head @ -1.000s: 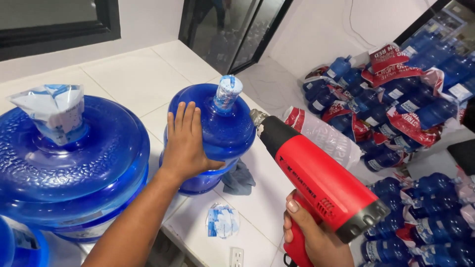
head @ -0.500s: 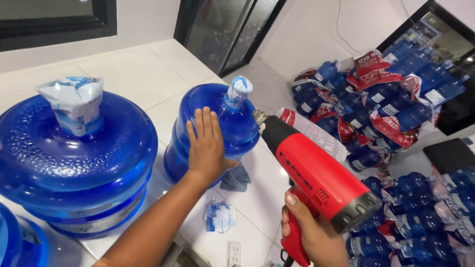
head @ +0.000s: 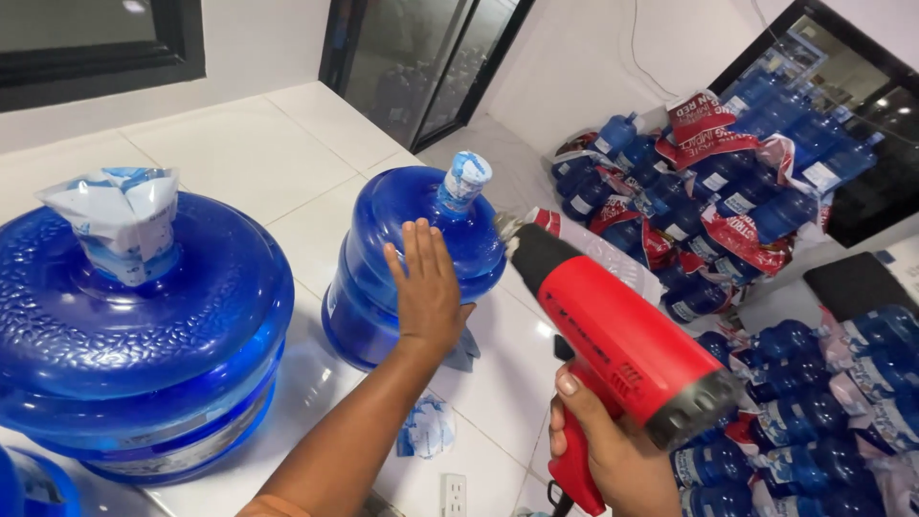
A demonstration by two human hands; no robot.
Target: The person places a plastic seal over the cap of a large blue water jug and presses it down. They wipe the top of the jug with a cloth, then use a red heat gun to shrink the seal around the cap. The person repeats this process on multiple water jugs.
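Observation:
A blue water jug (head: pixel 383 249) stands tilted on the white tiled counter (head: pixel 239 153), its neck covered by a shrunk seal cap (head: pixel 463 179). My left hand (head: pixel 426 287) lies flat against the jug's side, fingers together and pointing up. My right hand (head: pixel 613 450) grips the handle of a red and black heat gun (head: pixel 613 330). Its nozzle points at the jug's neck, a short way from the cap. A second, bigger-looking blue jug (head: pixel 134 325) sits near me on the left with a loose plastic seal (head: pixel 120 225) over its neck.
Loose seal scraps (head: pixel 426 426) lie on the counter by a wall socket (head: pixel 453 495). Past the counter edge, several bundles of small blue bottles (head: pixel 728 191) are piled on the floor. A dark window (head: pixel 96 43) and a glass door (head: pixel 421 57) are behind.
The view has shifted, so both jugs sit further right. My left hand slid higher on the tilted jug, which leans more. The heat gun's nozzle stays near the neck.

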